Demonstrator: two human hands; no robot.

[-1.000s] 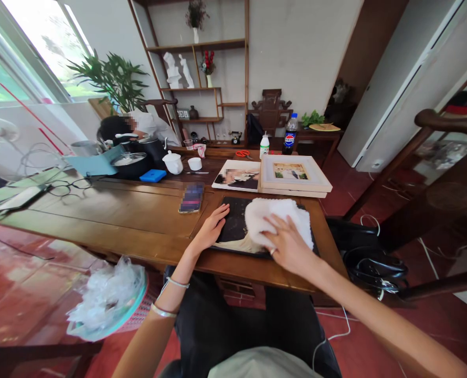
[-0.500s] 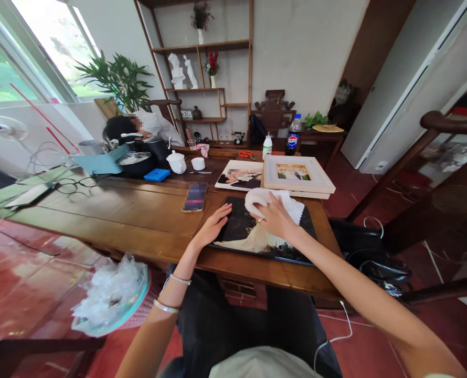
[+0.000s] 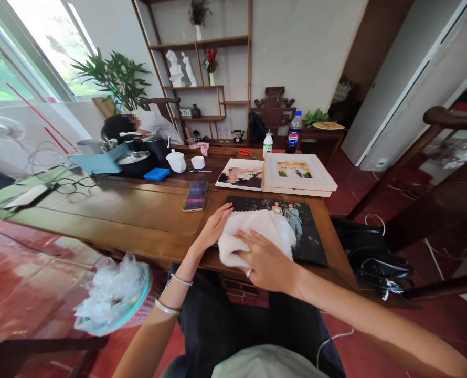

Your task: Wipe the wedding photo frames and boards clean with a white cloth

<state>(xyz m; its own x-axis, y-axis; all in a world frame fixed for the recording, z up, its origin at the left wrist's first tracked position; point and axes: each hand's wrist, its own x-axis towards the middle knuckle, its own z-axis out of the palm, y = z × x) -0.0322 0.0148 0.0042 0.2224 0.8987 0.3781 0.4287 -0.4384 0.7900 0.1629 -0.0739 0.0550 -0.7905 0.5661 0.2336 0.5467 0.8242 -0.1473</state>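
Note:
A dark photo panel (image 3: 314, 239), printed with a couple in wedding clothes, lies flat at the table's front edge. Over its lower left part spreads a fluffy white cloth (image 3: 233, 236). My right hand (image 3: 267, 262) presses down on that cloth, with part of it bunched between thumb and fingers. At the panel's left edge rests my left hand (image 3: 214, 226), fingers stretched out and holding nothing. The cloth hides much of the picture.
Behind the panel lie another photo print (image 3: 239, 178) and white picture frames (image 3: 300, 176). A phone (image 3: 195, 196) lies to the left. Farther back stand a cola bottle (image 3: 294, 134), a white teapot (image 3: 176, 161) and orange-handled scissors (image 3: 246, 152). A person (image 3: 150, 123) sits across the table.
My right hand has drawn the cloth toward me and left, from the panel's upper part to its lower left. The couple in the picture now shows. My left hand stays at the edge.

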